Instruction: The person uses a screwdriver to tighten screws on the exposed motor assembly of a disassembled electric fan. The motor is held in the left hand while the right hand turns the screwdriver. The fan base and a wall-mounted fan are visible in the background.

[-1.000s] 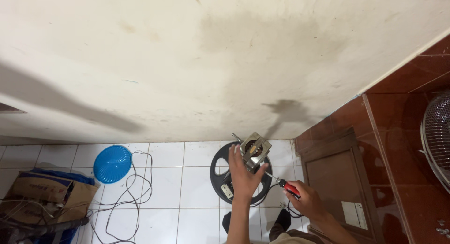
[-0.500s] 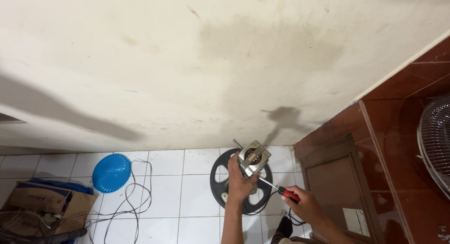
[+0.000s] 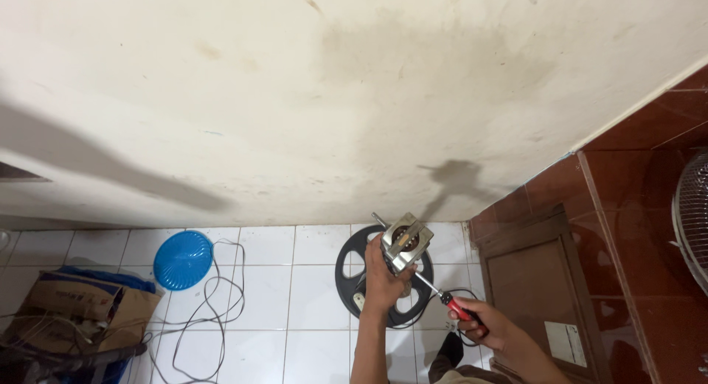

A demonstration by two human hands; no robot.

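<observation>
Parts of this scene are cut off or hard to see. The fan (image 3: 695, 222) at the right edge shows only a slice of its wire cage. The cardboard box (image 3: 88, 304) in the bottom left corner of the floor (image 3: 265, 310) is partly cut by the edge, and dark things lie in front of it. The box is open, and some stuff is inside, but I cannot tell what it is. A blue bowl (image 3: 182, 259) sits upside down on the white tiles near the wall (image 3: 295, 96), so whatever may be under it is hidden. A thin black cable (image 3: 214, 310) loops on the floor next to it.

The left hand (image 3: 383, 275) is closed around the underside of a small metal motor (image 3: 404, 242) and holds it up above a black round fan guard (image 3: 383, 281) that lies on the tiles near the wall. The hand hides part of the motor and part of the guard. The right hand (image 3: 483, 326) is clenched around the red handle of a screwdriver (image 3: 441, 296). The tip of the screwdriver touches the lower side of the motor. A brown wooden cabinet (image 3: 542, 281) stands just to the right.
</observation>
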